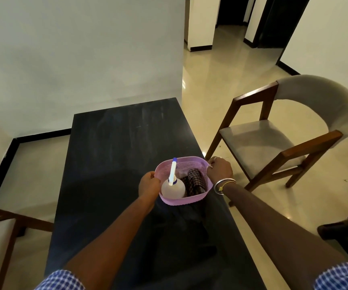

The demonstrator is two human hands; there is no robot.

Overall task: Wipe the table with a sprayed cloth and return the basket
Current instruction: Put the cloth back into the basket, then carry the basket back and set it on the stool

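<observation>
Pink basket on a black tabletop, checks at the sleeves

The lilac-pink basket [181, 200] holds a translucent white spray bottle [173, 188] with a white-and-blue nozzle, beside a dark checked cloth [195, 181] in maroon and pale squares. The tabletop [127, 139] is matte black with faint grey streaks. Blue-and-white gingham sleeves [61, 279] frame the view; silver and gold bangles [224, 185] circle one wrist. A brown wooden chair [273, 139] has grey upholstery; the floor [221, 80] is glossy cream.
</observation>
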